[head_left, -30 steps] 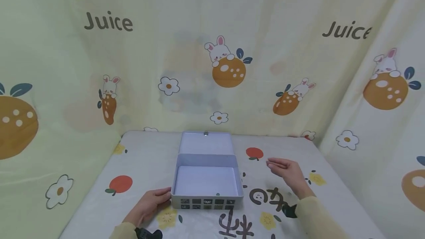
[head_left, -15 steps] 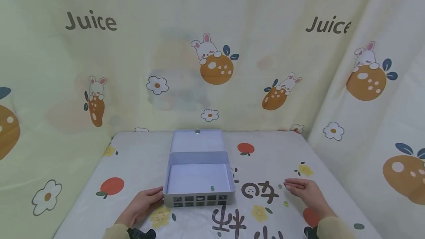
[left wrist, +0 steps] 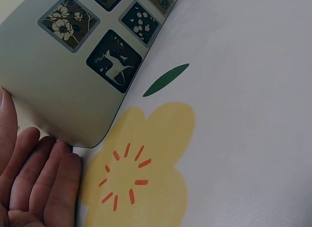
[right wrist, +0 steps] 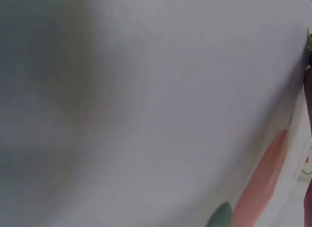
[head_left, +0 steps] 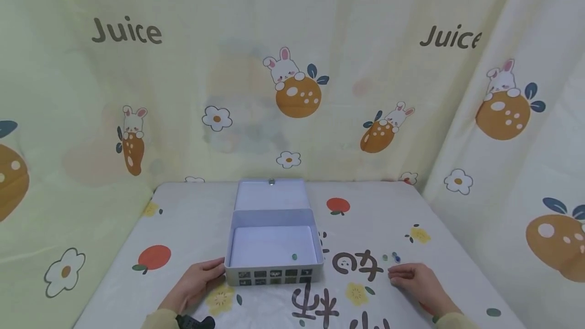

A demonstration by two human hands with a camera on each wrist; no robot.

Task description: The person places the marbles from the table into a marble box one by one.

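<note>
An open tin box (head_left: 274, 274) with picture squares on its front stands mid-table, its lid (head_left: 272, 194) tipped back. One small green marble (head_left: 294, 257) lies inside. My left hand (head_left: 194, 283) rests on the table, fingers (left wrist: 46, 183) touching the box's left front corner. Right of the box, my right hand (head_left: 418, 282) is low over the cloth, thumb and fingertips together at a yellow-green marble (right wrist: 310, 41), mostly hidden by the fingers. Just beyond those fingertips lie a pale green marble (head_left: 385, 257), a green marble (head_left: 394, 255) and a dark blue marble (head_left: 397, 259).
A white tablecloth (head_left: 192, 217) printed with fruit, flowers and dark lettering covers the table. Patterned curtains hang behind (head_left: 183, 75) and at both sides. A black wrist device (head_left: 195, 322) sits at my left wrist.
My right hand has come down to the cloth, then toward me, onto the yellow-green marble; the blue and green marbles now show beyond it. The left hand stays at the box.
</note>
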